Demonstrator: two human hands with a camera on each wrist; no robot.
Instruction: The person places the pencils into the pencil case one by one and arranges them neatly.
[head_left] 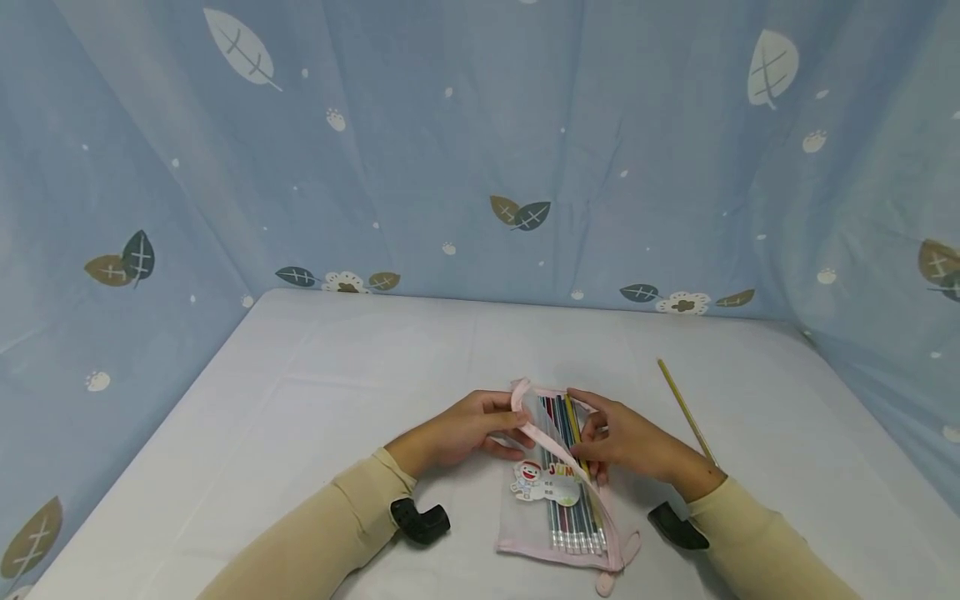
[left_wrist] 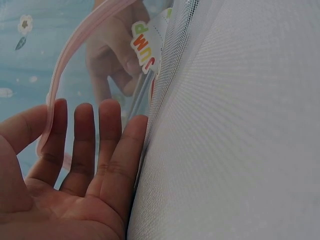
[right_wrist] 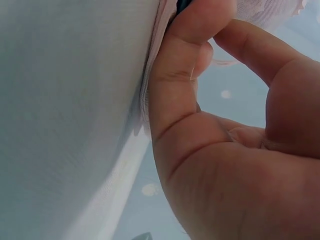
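A see-through mesh pencil pouch (head_left: 517, 521) with pink zip edging lies on the table, a cartoon label on its front. Several dark pencils (head_left: 573, 521) with silvery ends lie side by side in it. A yellow pencil (head_left: 573, 417) runs along its right side. My left hand (head_left: 472, 427) pinches the pink zip edge (left_wrist: 62, 55) between thumb and forefinger, lifting the clear front layer; its other fingers are spread. My right hand (head_left: 626, 437) grips the yellow pencil at the pouch's right side, forefinger near its upper end. The right fingertips' exact contact is partly hidden.
Another yellow pencil (head_left: 686, 408) lies on the white table (head_left: 360, 367), beyond my right wrist. Black wrist devices (head_left: 420, 522) are at both cuffs. A blue leaf-patterned curtain (head_left: 450, 150) rises behind the table and along its sides.
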